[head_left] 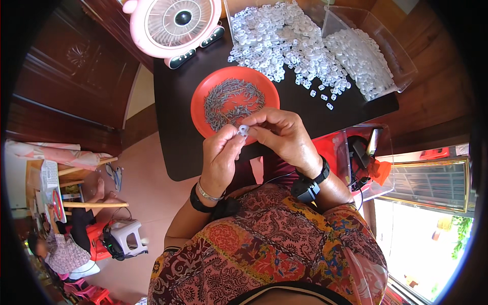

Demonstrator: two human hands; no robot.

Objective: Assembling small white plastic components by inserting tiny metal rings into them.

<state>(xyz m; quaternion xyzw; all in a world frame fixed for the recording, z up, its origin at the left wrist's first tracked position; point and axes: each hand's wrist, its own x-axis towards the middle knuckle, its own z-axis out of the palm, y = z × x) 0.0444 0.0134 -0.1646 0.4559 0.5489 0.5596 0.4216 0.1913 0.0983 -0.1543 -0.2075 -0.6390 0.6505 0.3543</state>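
Observation:
My left hand (219, 155) pinches a small white plastic clip (243, 130) with rounded holes between thumb and forefinger. The fingertips of my right hand (285, 136) are closed together right at the clip's upper right side; anything between them is too small or hidden to make out. Both hands are over the near rim of a red round plate (199, 109). Many thin grey screw-like pieces (216, 104) lie in it, spread in a rough ring.
White clips (274, 38) are heaped on the dark table (175, 147), with more in a clear bin (363, 66). A pink fan (175, 25) stands far left. Beside my right arm is a clear box (378, 175) of odds and ends. Another person (68, 251) sits at left.

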